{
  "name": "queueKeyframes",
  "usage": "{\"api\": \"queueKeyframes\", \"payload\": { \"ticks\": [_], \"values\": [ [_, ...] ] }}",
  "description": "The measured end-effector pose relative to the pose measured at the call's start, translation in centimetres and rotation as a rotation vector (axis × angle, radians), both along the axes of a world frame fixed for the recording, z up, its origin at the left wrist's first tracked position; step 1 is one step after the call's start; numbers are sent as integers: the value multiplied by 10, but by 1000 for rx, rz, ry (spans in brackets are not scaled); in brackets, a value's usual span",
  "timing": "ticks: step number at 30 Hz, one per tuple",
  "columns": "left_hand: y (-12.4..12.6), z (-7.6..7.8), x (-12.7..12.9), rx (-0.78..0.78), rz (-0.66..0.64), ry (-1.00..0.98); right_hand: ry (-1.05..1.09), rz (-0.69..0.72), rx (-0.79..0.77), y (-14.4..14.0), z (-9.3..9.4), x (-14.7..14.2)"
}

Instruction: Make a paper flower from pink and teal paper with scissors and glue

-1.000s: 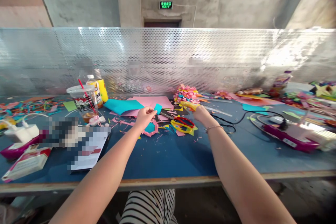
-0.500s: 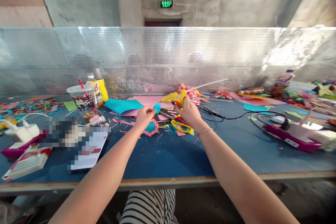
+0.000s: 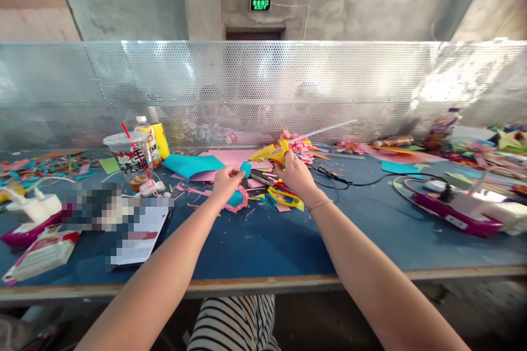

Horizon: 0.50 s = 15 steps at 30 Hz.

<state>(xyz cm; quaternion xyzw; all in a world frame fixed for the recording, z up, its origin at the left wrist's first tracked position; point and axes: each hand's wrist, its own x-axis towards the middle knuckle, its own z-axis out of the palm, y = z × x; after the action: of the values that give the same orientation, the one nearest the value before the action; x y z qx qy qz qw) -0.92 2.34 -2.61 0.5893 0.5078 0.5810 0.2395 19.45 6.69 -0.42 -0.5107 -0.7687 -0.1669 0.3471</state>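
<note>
My right hand (image 3: 297,175) grips a yellow glue gun (image 3: 269,153) with a long clear glue stick (image 3: 325,130) out its back; the nozzle points left toward my left hand. My left hand (image 3: 225,182) pinches a small teal paper piece (image 3: 246,169) above a pink paper ring with a teal centre (image 3: 236,201). Yellow-and-red scissors (image 3: 284,197) lie just below my right hand. The gun's black cord (image 3: 362,181) trails to the right over the blue table (image 3: 263,241).
A plastic cup with a red straw (image 3: 129,160) and a yellow bottle (image 3: 154,142) stand at the left. Teal and pink sheets (image 3: 206,164) lie behind my hands. Paper scraps litter both sides, and a purple device (image 3: 457,211) sits at the right. A perforated metal screen (image 3: 263,88) backs the table.
My right hand has lifted the glue gun off the table and swung it left toward my left hand. My left hand has stayed where it was.
</note>
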Motion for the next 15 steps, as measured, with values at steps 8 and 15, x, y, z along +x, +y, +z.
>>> {"api": "queueKeyframes", "payload": {
  "ticks": [8, 15],
  "values": [
    [-1, 2, -1, 24, 25, 9, -18, -9, 0, 3, 1, 5],
    [-3, 4, -1, 24, 61, 6, -62, -55, -21, 1, 5, 10]
  ]
}}
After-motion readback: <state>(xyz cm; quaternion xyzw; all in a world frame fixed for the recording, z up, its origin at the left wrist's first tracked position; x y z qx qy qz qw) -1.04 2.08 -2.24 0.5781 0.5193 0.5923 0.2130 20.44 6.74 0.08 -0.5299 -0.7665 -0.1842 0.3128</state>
